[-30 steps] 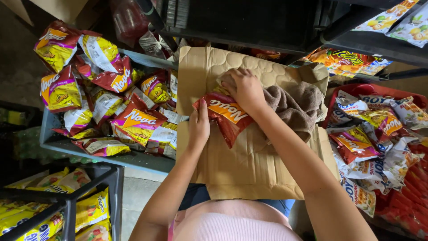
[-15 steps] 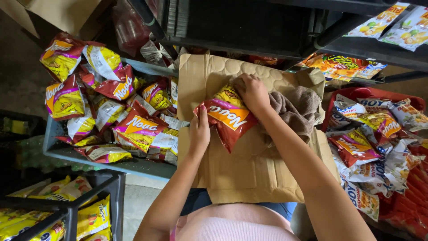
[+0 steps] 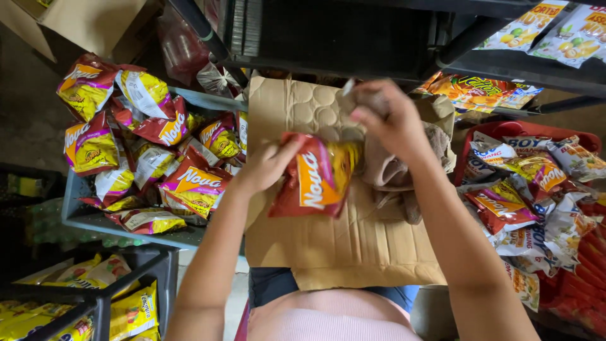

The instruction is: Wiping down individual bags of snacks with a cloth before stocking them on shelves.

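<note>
Crinkly red-and-orange foil snack bag (image 3: 314,177), likely light, puffy and slippery: your left hand (image 3: 264,165) pinches its side edge while your right hand (image 3: 388,120) grips its top corner.

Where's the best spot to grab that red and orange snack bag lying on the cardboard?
Probably the flat crimped top edge of the snack bag, coming from above. The bag stands tilted on the cardboard sheet, the left hand steadies its left side, and the right hand already pinches near its top corner; the puffed middle would likely slip.
</note>
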